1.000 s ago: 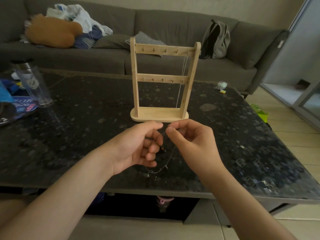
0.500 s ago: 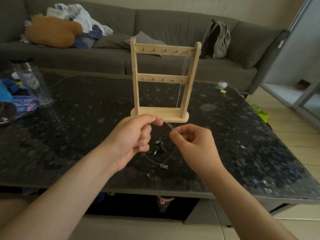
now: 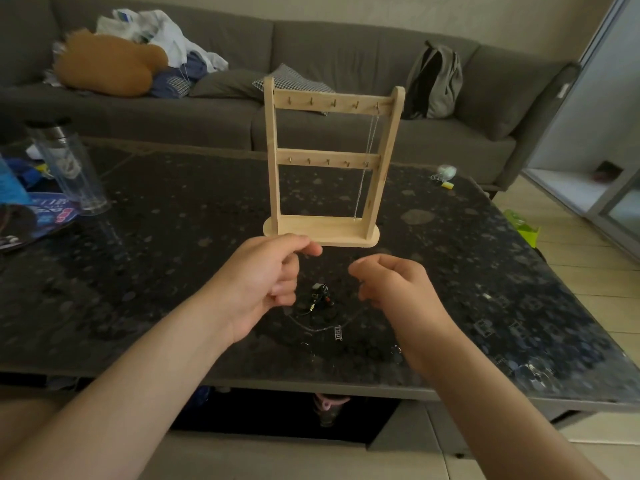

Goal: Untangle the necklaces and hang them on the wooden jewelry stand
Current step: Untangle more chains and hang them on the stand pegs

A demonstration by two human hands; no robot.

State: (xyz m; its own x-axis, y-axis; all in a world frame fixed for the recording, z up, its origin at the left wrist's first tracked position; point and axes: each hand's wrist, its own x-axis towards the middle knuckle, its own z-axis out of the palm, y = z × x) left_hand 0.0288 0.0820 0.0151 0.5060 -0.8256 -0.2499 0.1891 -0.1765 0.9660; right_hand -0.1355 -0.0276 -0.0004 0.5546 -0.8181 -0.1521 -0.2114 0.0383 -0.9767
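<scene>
Head view: the left hand (image 3: 266, 282) and the right hand (image 3: 391, 289) hover above the near edge of the dark speckled glass-topped table (image 3: 156, 244). They are apart from each other, each with thumb pressed to forefinger and the other fingers curled. A thin silver chain necklace (image 3: 325, 329) with a small rectangular pendant sags between them, and its ends rise into both grips. The strand inside the pinches is too fine to see. Below the gap between the hands, a small dark charm cluster (image 3: 320, 296) lies on the glass.

Just beyond the left thumb, mid-table, stands the light wooden two-bar jewelry stand (image 3: 322, 232). One hung silver chain (image 3: 369, 150) drops from its rightmost top peg. Dark glass shows on both sides of the stand.

Toward the left edge stand a clear lidded tumbler (image 3: 69, 168) and a blue printed packet (image 3: 48, 213). A small pale round object (image 3: 445, 172) sits near the far right corner. Behind the far edge runs a grey sofa (image 3: 346, 57) carrying a grey backpack (image 3: 434, 81) and an orange plush cushion (image 3: 104, 64).
</scene>
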